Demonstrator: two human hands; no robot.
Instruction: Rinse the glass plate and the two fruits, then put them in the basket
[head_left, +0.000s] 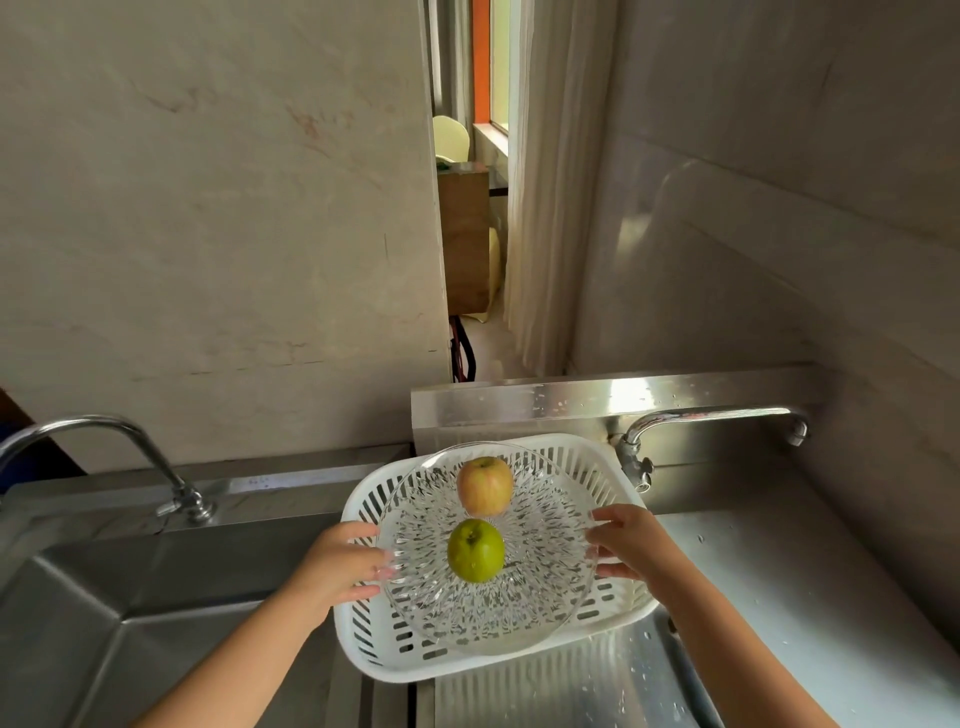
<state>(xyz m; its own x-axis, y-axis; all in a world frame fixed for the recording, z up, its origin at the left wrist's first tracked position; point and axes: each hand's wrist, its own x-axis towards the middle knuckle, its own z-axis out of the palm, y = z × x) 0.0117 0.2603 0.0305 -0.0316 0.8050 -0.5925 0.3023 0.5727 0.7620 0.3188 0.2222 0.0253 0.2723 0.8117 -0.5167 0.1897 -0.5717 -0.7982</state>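
Glass plate (488, 597) sits in the white slotted basket (363, 639), w/ both fruits on it. Green apple (476, 550) approx. at plate centre; red-yellow apple (485, 485) just behind it toward the far rim, the two nearly touching. Plate overhangs basket rim at the near side.

L hand (343, 564) at plate's left edge: fingers curled round the rim, fingertips on the glass, thumb side hidden under the plate edge. R hand (626, 543) at plate's right edge: fingers above and thumb below the rim, pinching it. Both hands grip the plate, one per side.

Basket rests across the junction of two steel units: left part over the near-right corner of the left sink (130, 597), right part on the wet steel bench (779, 597), close to its left edge. Water drops visible on bench surface and on the steel backsplash (571, 402).

Right tap (717, 431) is mounted at the bench's back edge, spout pointing right, away from basket. Left tap (130, 457) stands at the back edge of the left sink. No water seen running from either.
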